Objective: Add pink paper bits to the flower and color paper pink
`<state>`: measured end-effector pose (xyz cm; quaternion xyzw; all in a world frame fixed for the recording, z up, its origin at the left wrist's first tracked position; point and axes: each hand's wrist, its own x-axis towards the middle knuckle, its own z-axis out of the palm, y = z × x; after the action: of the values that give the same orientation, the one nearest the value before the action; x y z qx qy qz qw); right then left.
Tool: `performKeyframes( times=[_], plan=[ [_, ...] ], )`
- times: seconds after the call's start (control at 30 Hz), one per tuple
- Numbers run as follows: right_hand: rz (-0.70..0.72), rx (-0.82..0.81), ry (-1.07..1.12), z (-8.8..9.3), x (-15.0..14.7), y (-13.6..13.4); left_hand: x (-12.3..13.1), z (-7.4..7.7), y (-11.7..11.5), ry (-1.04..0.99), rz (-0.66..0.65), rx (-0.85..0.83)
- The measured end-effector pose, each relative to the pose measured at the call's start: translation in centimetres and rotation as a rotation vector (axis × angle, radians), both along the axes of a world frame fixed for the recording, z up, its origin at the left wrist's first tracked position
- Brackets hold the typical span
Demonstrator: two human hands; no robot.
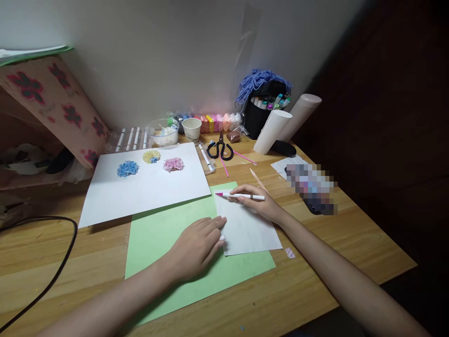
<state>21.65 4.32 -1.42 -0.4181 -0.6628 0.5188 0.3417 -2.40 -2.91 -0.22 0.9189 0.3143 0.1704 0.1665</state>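
Note:
My right hand (257, 201) is closed around a white marker (258, 197) with a magenta tip, which hovers at or touches the upper left corner of a white sheet of paper (249, 234). Contact of the tip cannot be made out. My left hand (198, 245) rests on the green paper (157, 262), its fingertips at the white sheet's left edge. Between its thumb and fingers shows the end of a small white piece, which looks like the marker's cap (222, 238). The white sheet lies partly over the green one.
Left of the hands, a white board (157, 187) bears blue, yellow and pink tufts. Behind stand black-handled scissors (220, 149), a paper cup (191, 129), a plastic bowl (166, 135) and a black pen holder (257, 114). A blurred phone (312, 192) lies right; a black cable (68, 252) curves left.

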Motion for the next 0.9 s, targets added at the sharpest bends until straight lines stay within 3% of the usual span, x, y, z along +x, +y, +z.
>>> performKeyframes(
  times=[0.13, 0.9],
  plan=[
    [-0.051, 0.020, -0.020, -0.24, -0.07, 0.07, 0.03, -0.04, 0.04, 0.002, 0.006, 0.002],
    [-0.038, 0.046, -0.098, 0.29, -0.26, 0.04, 0.20, 0.07, 0.16, 0.000, 0.011, -0.016]
  ],
)
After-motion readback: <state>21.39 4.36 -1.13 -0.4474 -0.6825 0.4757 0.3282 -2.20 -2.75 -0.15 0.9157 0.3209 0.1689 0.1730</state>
